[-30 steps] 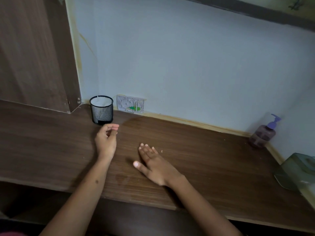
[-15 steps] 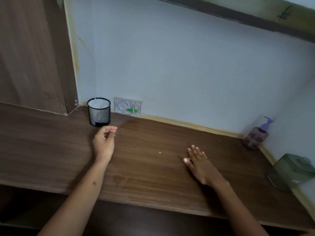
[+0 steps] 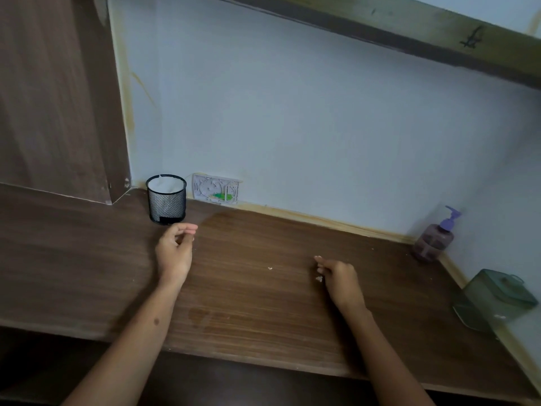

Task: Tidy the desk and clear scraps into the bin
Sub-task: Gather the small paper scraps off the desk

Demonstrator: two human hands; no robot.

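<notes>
Remaining: 1 crumb (image 3: 270,268) loose on desk (image 3: 263,317); right hand (image 3: 339,278) pinching scrap (image 3: 318,278); left hand (image 3: 175,250) loosely curled, apparently empty; mesh bin (image 3: 167,199) awaiting both.

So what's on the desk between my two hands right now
In the head view, one small pale scrap lies on the bare wooden desk between the left hand and right hand; nothing else sits there.

Two bare forearms reach in from below, sleeveless as far as the frame shows, the left hand (image 3: 175,253) and right hand (image 3: 339,278) without rings, watch or bracelets, a small dark mole marking the left forearm
</notes>
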